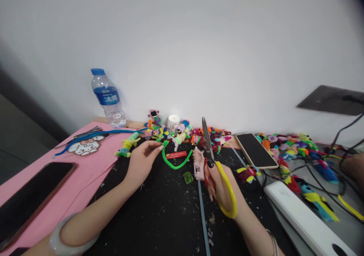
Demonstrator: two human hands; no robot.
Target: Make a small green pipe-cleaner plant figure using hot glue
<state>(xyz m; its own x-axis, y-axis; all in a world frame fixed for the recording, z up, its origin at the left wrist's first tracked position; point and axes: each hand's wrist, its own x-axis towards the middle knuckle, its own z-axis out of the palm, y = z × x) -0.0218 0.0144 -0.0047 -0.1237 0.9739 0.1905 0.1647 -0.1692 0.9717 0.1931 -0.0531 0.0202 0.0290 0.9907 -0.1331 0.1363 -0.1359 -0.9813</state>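
Left hand (140, 161) pinching pipe cleaner (178, 165), right hand (220, 189) gripping scissors (208, 146), black mat (159, 210), white wall (199, 40)

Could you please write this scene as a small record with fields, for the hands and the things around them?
left hand: pinches one end of the curved green fuzzy pipe cleaner
right hand: grips the yellow-handled metal scissors, blades pointing up
surface: black mat strewn with scraps
beside hands: pink glue gun, small red flat bar
left: pink paper sheet, dark phone, clear plastic water bottle
back: row of colourful fuzzy figures
right: white power strip
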